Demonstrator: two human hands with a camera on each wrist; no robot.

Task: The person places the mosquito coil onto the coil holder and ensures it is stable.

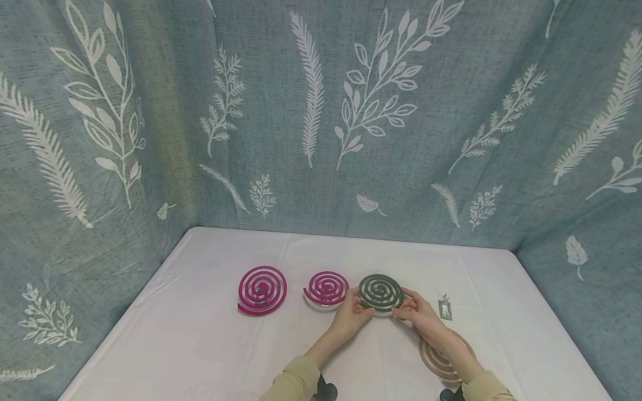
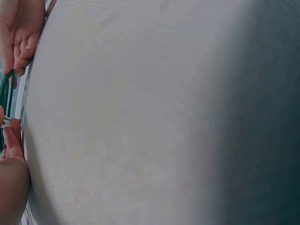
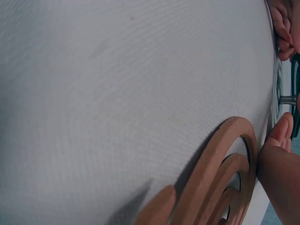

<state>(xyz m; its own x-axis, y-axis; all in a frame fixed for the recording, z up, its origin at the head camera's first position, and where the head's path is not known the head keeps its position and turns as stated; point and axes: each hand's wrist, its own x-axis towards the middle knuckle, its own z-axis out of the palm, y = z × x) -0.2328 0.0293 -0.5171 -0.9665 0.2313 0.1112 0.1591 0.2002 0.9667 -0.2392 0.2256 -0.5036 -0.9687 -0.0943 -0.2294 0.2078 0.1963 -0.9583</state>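
A dark green mosquito coil [image 1: 381, 292] is held between both hands, a little above the white table. My left hand [image 1: 351, 312] pinches its left edge, thumb at the front. The right hand [image 1: 418, 314] grips the opposite edge the same way. Seen edge-on in the right wrist view, the green coil [image 3: 295, 79] has a small metal piece [image 3: 287, 100] near its underside; whether they are joined I cannot tell. Just left of my left hand sits a magenta coil [image 1: 327, 288], with metal showing beneath it. Below the right forearm lies a brown coil [image 1: 432, 359], partly covered.
Another magenta coil [image 1: 262, 291] stands farther left, metal visible under its middle. A small flat metal coil stand [image 1: 445, 309] lies right of the right hand. The white table [image 1: 200, 334] ends at a patterned blue-green curtain [image 1: 281, 111] behind and on both sides.
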